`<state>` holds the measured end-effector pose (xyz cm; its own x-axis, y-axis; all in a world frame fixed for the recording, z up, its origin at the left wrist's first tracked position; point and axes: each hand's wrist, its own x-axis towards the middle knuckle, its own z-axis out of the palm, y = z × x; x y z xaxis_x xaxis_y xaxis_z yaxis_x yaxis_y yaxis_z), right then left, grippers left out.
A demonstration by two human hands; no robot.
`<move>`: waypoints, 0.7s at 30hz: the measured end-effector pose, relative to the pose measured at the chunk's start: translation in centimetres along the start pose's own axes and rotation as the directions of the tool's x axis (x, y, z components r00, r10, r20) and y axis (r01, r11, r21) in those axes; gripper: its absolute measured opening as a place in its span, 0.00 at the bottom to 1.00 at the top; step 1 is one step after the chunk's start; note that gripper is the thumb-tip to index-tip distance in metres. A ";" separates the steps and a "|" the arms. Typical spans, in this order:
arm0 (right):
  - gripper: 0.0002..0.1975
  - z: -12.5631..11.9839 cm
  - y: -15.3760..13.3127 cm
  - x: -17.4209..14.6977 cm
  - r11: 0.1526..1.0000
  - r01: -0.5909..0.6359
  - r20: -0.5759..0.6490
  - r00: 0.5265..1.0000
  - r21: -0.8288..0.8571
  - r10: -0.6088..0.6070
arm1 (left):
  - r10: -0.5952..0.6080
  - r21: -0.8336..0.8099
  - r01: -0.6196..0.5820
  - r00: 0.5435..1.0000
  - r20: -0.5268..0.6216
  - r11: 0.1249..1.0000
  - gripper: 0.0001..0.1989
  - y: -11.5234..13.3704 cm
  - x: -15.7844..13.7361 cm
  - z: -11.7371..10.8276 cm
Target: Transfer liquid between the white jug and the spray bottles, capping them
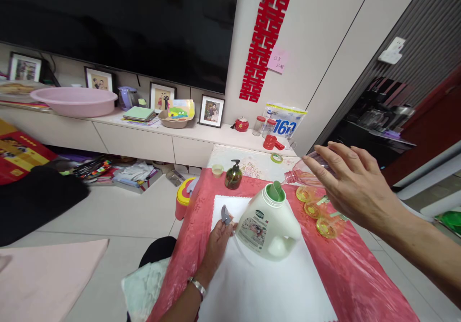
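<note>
My left hand, with a silver bracelet at the wrist, is closed around a grey trigger spray head. A thin pale tube seems to curve down from it. Beside that hand stands a large white-green detergent jug, its green-lined mouth uncapped. My right hand grips a clear pinkish bottle from above, most of it hidden behind the fingers. The bottle lies tipped nearly level, its neck at the jug's mouth. A thin trickle seems to run between them, though it is hard to make out.
Several yellow glass cups line the table's right side. A dark green pump bottle, a small pale cup and a tape roll sit at the far end. Beyond is a low white cabinet; a yellow-topped stool stands left.
</note>
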<state>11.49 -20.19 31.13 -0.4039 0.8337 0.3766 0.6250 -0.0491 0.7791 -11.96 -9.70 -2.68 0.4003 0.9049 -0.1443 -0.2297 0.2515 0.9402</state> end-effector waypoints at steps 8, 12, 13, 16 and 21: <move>0.24 0.0 -0.1 0.1 1.000 0.012 -0.007 1.000 0.019 -0.012 | -0.004 -0.029 0.004 1.000 -0.006 1.000 0.33 -0.3 0.1 0.0; 0.24 0.1 -0.1 0.0 0.999 0.025 -0.020 0.999 0.037 -0.024 | -0.007 -0.015 0.007 1.000 -0.007 1.000 0.35 -0.5 0.2 -0.1; 0.24 0.1 -0.1 0.0 0.999 0.029 -0.029 0.999 0.042 -0.027 | -0.007 -0.009 0.007 1.000 -0.009 1.000 0.35 -0.5 0.2 -0.1; 0.25 -0.1 -0.2 0.2 0.999 0.035 -0.029 0.999 0.034 -0.034 | -0.008 -0.007 0.008 1.000 -0.003 1.000 0.36 -0.4 0.1 -0.1; 0.23 -0.4 -0.3 0.6 0.999 0.049 -0.024 0.999 0.008 -0.049 | -0.009 -0.019 0.009 1.000 -0.007 1.000 0.35 0.0 -0.1 0.0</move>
<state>10.77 -19.96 31.31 -0.4494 0.8219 0.3500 0.6102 -0.0038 0.7922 -11.95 -9.75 -2.64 0.3965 0.9049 -0.1545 -0.2428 0.2657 0.9330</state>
